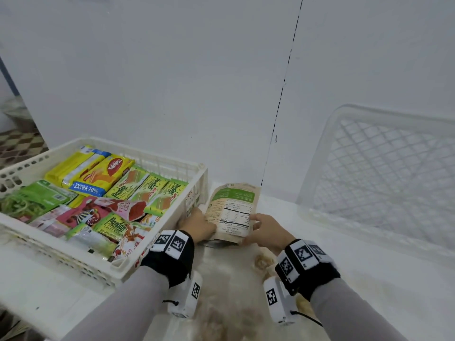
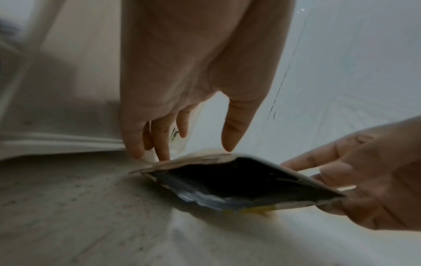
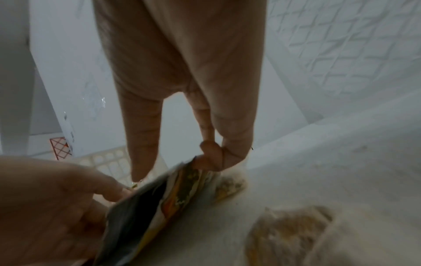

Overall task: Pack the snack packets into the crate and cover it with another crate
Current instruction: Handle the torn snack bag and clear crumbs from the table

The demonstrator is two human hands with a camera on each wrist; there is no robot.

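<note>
A tan paper snack pouch with a green label and printed table lies on the white table, just right of the cream crate. That crate holds several snack packets, green, yellow and pink. My left hand grips the pouch's left edge, fingers behind it and thumb on top. My right hand pinches its right edge. The left wrist view shows the pouch's dark bottom fold between my left hand and the right hand. In the right wrist view my right hand has curled fingers on the pouch.
A second, clear lattice crate leans against the white wall at the right. The table carries brownish stains near my right wrist. Patterned floor shows past the table's far left edge.
</note>
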